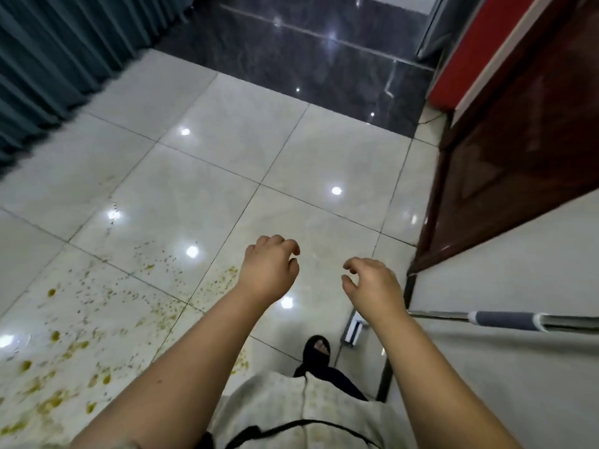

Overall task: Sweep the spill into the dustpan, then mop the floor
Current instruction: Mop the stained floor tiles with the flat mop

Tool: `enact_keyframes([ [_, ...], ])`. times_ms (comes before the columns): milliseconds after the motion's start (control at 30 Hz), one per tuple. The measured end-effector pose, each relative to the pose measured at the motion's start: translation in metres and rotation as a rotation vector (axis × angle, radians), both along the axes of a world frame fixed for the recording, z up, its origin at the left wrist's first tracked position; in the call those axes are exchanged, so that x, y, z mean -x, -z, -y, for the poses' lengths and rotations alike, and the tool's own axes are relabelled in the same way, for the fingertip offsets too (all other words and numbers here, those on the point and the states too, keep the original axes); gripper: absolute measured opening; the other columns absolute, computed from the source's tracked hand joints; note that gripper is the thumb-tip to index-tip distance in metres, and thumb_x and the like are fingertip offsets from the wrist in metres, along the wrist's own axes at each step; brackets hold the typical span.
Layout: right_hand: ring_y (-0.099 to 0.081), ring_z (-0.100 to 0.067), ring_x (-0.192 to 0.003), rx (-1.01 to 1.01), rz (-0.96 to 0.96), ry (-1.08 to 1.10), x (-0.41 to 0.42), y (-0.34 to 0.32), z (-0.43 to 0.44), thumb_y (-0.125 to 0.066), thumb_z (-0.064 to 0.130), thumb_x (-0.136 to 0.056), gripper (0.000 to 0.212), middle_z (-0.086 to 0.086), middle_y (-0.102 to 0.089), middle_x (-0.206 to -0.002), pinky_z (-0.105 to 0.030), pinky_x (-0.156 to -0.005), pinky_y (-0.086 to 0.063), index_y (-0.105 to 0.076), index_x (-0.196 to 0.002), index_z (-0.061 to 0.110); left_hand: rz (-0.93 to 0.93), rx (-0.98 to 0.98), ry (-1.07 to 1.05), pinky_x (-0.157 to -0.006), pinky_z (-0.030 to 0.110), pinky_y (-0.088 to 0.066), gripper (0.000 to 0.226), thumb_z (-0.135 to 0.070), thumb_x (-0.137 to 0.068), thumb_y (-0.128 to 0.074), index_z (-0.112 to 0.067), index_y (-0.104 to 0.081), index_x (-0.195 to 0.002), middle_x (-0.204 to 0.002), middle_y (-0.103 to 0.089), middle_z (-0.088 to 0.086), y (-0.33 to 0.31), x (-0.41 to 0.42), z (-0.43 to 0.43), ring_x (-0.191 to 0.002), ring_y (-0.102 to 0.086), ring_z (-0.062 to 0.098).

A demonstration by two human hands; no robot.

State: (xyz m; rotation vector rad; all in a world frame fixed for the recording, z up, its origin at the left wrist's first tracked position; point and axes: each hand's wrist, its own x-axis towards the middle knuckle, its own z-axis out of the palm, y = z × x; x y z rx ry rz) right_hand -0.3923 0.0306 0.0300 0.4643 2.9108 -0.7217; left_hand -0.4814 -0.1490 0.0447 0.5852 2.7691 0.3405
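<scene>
A yellow-brown spill [74, 328] of crumbs and wet blobs is scattered over the pale floor tiles at the lower left. My left hand [269, 270] and my right hand [372, 286] hover side by side above the floor, fingers loosely curled, holding nothing. A mop leans against the wall on the right: its metal handle with a grey grip [505, 319] runs sideways behind my right wrist, and its flat head [353, 332] rests on the floor by the wall. No dustpan or broom is in view.
A dark red wooden door [505, 163] stands at the right, a white wall [505, 367] below it. Teal curtains [58, 59] hang at the upper left. Dark glossy tiles [308, 59] start further ahead. My foot in a black sandal [316, 351] is near the mop head.
</scene>
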Motion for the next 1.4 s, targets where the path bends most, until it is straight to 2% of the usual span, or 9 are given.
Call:
enact_keyframes([
  [233, -0.055, -0.028, -0.109, -0.039, -0.076, 0.159, -0.003, -0.010, -0.093, -0.060, 0.020, -0.088, 0.029, -0.006, -0.066, -0.114, -0.035, -0.089, -0.042, -0.066, -0.115, 0.012, -0.005, -0.026, 0.205, -0.095, 0.036, -0.035, 0.030, -0.031, -0.093, -0.046, -0.027, -0.058, -0.121, -0.122, -0.057, -0.003, -0.007, 0.017, -0.119, -0.118, -0.045, 0.022],
  [367, -0.060, -0.031, -0.099, -0.063, -0.208, 0.335, -0.021, -0.020, -0.139, -0.065, 0.015, -0.083, 0.024, -0.008, -0.069, -0.104, -0.038, -0.083, -0.047, -0.070, -0.106, 0.009, -0.047, -0.085, 0.354, -0.095, 0.035, -0.037, 0.028, -0.031, -0.093, -0.048, -0.028, -0.059, -0.119, -0.120, -0.059, -0.004, -0.021, 0.024, -0.183, -0.116, -0.046, 0.021],
  [700, -0.063, -0.028, -0.089, -0.115, -0.275, 0.834, -0.104, -0.023, -0.188, -0.063, 0.020, -0.082, 0.023, -0.007, -0.069, -0.093, -0.037, -0.078, -0.054, -0.071, -0.100, 0.008, 0.013, -0.131, 0.906, -0.092, 0.036, -0.041, 0.030, -0.029, -0.090, -0.050, -0.029, -0.060, -0.118, -0.116, -0.060, -0.003, -0.023, -0.006, -0.327, -0.114, -0.049, 0.023],
  [800, -0.063, -0.024, -0.088, -0.016, -0.303, 1.001, -0.120, -0.026, -0.184, -0.064, 0.021, -0.085, 0.021, -0.007, -0.069, -0.094, -0.034, -0.079, -0.053, -0.071, -0.099, 0.009, 0.097, -0.126, 1.083, -0.095, 0.036, -0.041, 0.034, -0.029, -0.088, -0.054, -0.030, -0.057, -0.121, -0.117, -0.058, -0.004, -0.019, -0.017, -0.356, -0.115, -0.048, 0.023],
  [933, -0.061, -0.021, -0.071, 0.074, -0.242, 1.257, -0.144, -0.039, -0.179, -0.067, 0.026, -0.086, 0.014, -0.001, -0.065, -0.075, -0.031, -0.066, -0.051, -0.069, -0.084, 0.012, 0.336, -0.158, 1.242, -0.096, 0.036, -0.043, 0.044, -0.025, -0.082, -0.063, -0.032, -0.054, -0.124, -0.118, -0.056, -0.005, -0.013, -0.033, -0.386, -0.113, -0.048, 0.020],
  [1067, -0.061, -0.014, -0.083, 0.188, -0.366, 1.482, -0.166, -0.057, -0.189, -0.073, 0.031, -0.082, 0.029, 0.003, -0.064, -0.090, -0.021, -0.069, -0.048, -0.061, -0.106, 0.021, 0.615, -0.197, 1.335, -0.092, 0.024, -0.042, 0.052, -0.026, -0.079, -0.072, -0.028, -0.054, -0.128, -0.122, -0.055, -0.004, -0.005, -0.071, -0.402, -0.108, -0.051, 0.012],
  [1133, -0.062, -0.013, -0.094, 0.329, -0.515, 1.469, -0.169, -0.068, -0.199, -0.075, 0.024, -0.082, 0.033, 0.000, -0.065, -0.102, -0.020, -0.078, -0.050, -0.058, -0.111, 0.021, 0.639, -0.198, 1.373, -0.091, 0.021, -0.041, 0.053, -0.027, -0.080, -0.072, -0.023, -0.055, -0.130, -0.123, -0.058, -0.003, 0.005, -0.090, -0.409, -0.108, -0.053, 0.012],
  [1233, -0.064, -0.013, -0.102, 0.579, -0.713, 1.327, -0.165, -0.086, -0.213, -0.068, 0.006, -0.087, 0.030, -0.006, -0.066, -0.111, -0.028, -0.088, -0.053, -0.059, -0.112, 0.018, 0.688, -0.175, 1.344, -0.090, 0.030, -0.046, 0.040, -0.029, -0.085, -0.067, -0.020, -0.058, -0.123, -0.116, -0.063, 0.001, 0.021, -0.105, -0.414, -0.103, -0.059, 0.018],
  [1400, -0.069, -0.022, -0.073, 0.669, -1.012, 1.206, -0.145, -0.105, -0.231, -0.066, 0.000, -0.085, 0.010, -0.010, -0.064, -0.075, -0.035, -0.078, -0.057, -0.060, -0.081, 0.008, 0.784, -0.283, 1.180, -0.073, 0.025, -0.044, 0.013, -0.028, -0.088, -0.064, -0.020, -0.057, -0.095, -0.090, -0.060, 0.002, 0.031, -0.109, -0.403, -0.080, -0.055, 0.016],
])
